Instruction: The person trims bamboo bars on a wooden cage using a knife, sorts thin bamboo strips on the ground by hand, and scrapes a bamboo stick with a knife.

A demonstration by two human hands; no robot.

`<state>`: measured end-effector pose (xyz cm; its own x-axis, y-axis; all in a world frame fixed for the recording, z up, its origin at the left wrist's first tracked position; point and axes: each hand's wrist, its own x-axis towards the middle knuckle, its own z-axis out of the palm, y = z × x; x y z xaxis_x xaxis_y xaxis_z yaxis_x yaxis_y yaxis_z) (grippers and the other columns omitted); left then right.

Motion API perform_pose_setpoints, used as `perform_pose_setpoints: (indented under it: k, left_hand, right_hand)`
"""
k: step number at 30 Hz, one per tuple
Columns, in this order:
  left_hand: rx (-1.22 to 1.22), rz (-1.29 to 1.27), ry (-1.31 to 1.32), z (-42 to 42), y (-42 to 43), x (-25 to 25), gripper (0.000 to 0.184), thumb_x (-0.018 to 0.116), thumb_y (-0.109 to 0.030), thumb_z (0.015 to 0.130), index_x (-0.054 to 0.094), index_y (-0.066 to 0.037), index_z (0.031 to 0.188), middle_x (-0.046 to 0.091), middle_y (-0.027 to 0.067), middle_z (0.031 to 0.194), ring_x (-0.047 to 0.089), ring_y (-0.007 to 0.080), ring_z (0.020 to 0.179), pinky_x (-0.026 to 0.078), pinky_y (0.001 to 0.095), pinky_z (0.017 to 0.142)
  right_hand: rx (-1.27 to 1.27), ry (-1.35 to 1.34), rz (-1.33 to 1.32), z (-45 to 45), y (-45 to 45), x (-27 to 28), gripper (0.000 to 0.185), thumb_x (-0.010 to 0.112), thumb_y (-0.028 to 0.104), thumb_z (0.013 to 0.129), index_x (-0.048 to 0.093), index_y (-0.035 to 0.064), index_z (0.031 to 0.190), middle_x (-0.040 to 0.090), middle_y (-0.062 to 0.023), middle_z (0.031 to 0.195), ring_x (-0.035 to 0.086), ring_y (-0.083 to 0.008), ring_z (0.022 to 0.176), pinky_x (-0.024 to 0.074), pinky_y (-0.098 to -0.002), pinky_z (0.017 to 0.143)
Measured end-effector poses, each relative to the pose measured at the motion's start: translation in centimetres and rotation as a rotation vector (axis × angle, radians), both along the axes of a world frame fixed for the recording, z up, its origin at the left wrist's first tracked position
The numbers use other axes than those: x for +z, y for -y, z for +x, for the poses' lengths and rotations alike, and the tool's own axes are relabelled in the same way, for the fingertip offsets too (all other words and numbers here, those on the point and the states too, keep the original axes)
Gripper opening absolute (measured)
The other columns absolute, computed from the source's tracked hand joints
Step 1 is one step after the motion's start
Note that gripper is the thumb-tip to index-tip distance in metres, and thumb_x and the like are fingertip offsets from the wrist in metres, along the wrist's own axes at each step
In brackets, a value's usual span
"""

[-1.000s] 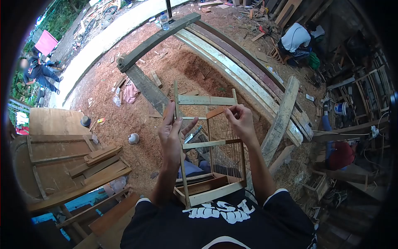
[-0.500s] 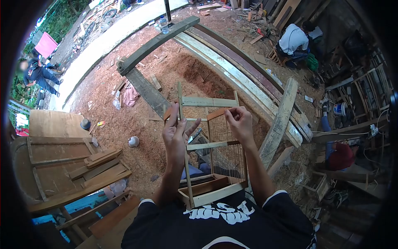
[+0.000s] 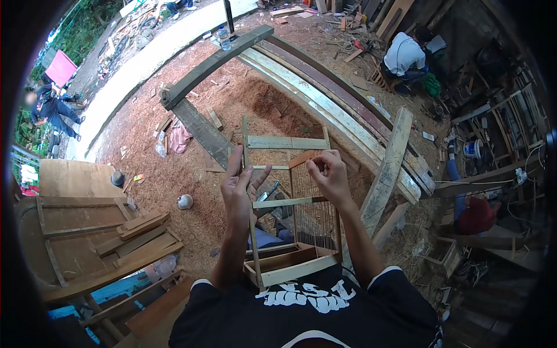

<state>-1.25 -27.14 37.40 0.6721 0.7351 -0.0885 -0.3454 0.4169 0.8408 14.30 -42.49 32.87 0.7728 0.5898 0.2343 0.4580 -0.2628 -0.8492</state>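
A wooden cage-like frame rests against my body, with slender posts and rows of thin bars along its right side. My left hand is beside the frame's left post, its fingers stretched out and apart. It seems to touch the post; nothing is visibly gripped. My right hand is above the barred side near a reddish-brown crosspiece, thumb and index finger pinched together. Whatever lies in the pinch is too small to make out. A metallic object shows partly behind the frame.
Long planks lie beyond the frame, near a thick beam with a water bottle on it. Wood pieces are stacked at left. Sawdust covers the ground. A person in a white shirt crouches at upper right; another person is at far left.
The view has shifted slightly, so the frame and both hands appear a little farther left. My left fingers stay spread and my right fingers stay pinched.
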Motion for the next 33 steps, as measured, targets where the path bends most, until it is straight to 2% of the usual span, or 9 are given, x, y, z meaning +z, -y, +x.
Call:
perform_pose_setpoints:
  k: [5, 8, 14, 19, 22, 25, 27, 31, 33]
  left_hand:
    - [0.010, -0.015, -0.007, -0.5, -0.5, 0.2, 0.052, 0.039, 0.005, 0.103, 0.027, 0.011, 0.153, 0.040, 0.0209, 0.154, 0.063, 0.0273, 0.119, 0.059, 0.0396, 0.103]
    - [0.017, 0.011, -0.002, -0.8, -0.9, 0.2, 0.052, 0.039, 0.006, 0.103, 0.028, 0.011, 0.153, 0.043, 0.0207, 0.152, 0.062, 0.0268, 0.121, 0.058, 0.0404, 0.104]
    - [0.052, 0.004, 0.014, -0.7, -1.5, -0.4, 0.051, 0.041, 0.006, 0.102, 0.030, 0.011, 0.152, 0.048, 0.0201, 0.148, 0.063, 0.0236, 0.119, 0.057, 0.0409, 0.106]
    - [0.042, 0.010, -0.032, -0.8, -2.0, 0.4, 0.050, 0.041, 0.006, 0.102, 0.031, 0.012, 0.151, 0.049, 0.0197, 0.146, 0.063, 0.0207, 0.117, 0.058, 0.0408, 0.105]
    - [0.061, 0.101, -0.090, -1.4, -3.3, 0.3, 0.050, 0.039, 0.006, 0.102, 0.030, 0.013, 0.151, 0.041, 0.0218, 0.154, 0.054, 0.0245, 0.132, 0.054, 0.0445, 0.109]
    - [0.055, 0.195, -0.124, -2.8, -5.1, -0.8, 0.052, 0.046, -0.001, 0.104, 0.032, 0.008, 0.153, 0.054, 0.0136, 0.138, 0.063, 0.0164, 0.111, 0.058, 0.0392, 0.103]
    - [0.079, 0.152, -0.126, -3.3, -6.1, -2.1, 0.052, 0.047, -0.006, 0.106, 0.033, 0.004, 0.155, 0.054, 0.0102, 0.135, 0.062, 0.0153, 0.111, 0.058, 0.0370, 0.101]
    - [0.056, 0.195, -0.272, -5.0, -8.5, -4.7, 0.052, 0.046, -0.015, 0.109, 0.034, -0.003, 0.157, 0.054, 0.0050, 0.132, 0.060, 0.0134, 0.109, 0.058, 0.0334, 0.093]
    - [0.067, 0.179, -0.381, -5.1, -9.7, -6.0, 0.053, 0.043, -0.026, 0.111, 0.030, -0.013, 0.161, 0.056, 0.0049, 0.124, 0.060, 0.0119, 0.099, 0.059, 0.0315, 0.086]
  right_hand:
    - [-0.014, 0.064, -0.002, -0.2, -0.4, -0.1, 0.018, 0.075, 0.016, 0.088, 0.071, -0.0008, 0.084, 0.057, -0.0064, 0.077, 0.054, -0.0204, 0.087, 0.0465, -0.0350, 0.074]
    - [-0.072, 0.308, 0.002, -0.5, -0.1, -0.3, 0.018, 0.078, 0.019, 0.087, 0.073, 0.0019, 0.087, 0.061, -0.0100, 0.095, 0.052, -0.0244, 0.098, 0.0474, -0.0366, 0.080]
    - [-0.050, 0.089, -0.070, -2.6, 0.7, 0.5, 0.016, 0.080, 0.023, 0.085, 0.079, 0.0089, 0.093, 0.050, -0.0119, 0.135, 0.046, -0.0306, 0.113, 0.0422, -0.0411, 0.098]
    - [-0.102, 0.147, -0.055, -3.5, -0.4, -0.3, 0.016, 0.080, 0.023, 0.085, 0.080, 0.0094, 0.092, 0.050, -0.0129, 0.139, 0.043, -0.0298, 0.113, 0.0383, -0.0425, 0.102]
    - [-0.068, 0.087, -0.023, -3.8, -2.0, 0.2, 0.016, 0.080, 0.023, 0.084, 0.080, 0.0088, 0.092, 0.050, -0.0131, 0.140, 0.043, -0.0305, 0.115, 0.0379, -0.0433, 0.103]
    - [-0.035, 0.048, -0.011, -3.8, -3.6, 1.4, 0.015, 0.081, 0.021, 0.083, 0.079, 0.0081, 0.091, 0.049, -0.0146, 0.142, 0.041, -0.0332, 0.122, 0.0357, -0.0451, 0.106]
    - [-0.021, 0.046, -0.006, -3.9, -4.8, 1.8, 0.013, 0.081, 0.017, 0.081, 0.078, 0.0076, 0.089, 0.047, -0.0176, 0.143, 0.037, -0.0375, 0.132, 0.0320, -0.0481, 0.112]
    - [-0.010, 0.156, -0.070, -4.3, -7.4, 1.0, 0.016, 0.084, 0.020, 0.079, 0.078, 0.0074, 0.088, 0.048, -0.0152, 0.144, 0.041, -0.0357, 0.124, 0.0355, -0.0471, 0.107]
    - [-0.019, 0.149, -0.108, -4.7, -8.8, 1.0, 0.016, 0.084, 0.019, 0.079, 0.077, 0.0069, 0.086, 0.048, -0.0161, 0.144, 0.040, -0.0373, 0.127, 0.0341, -0.0486, 0.109]
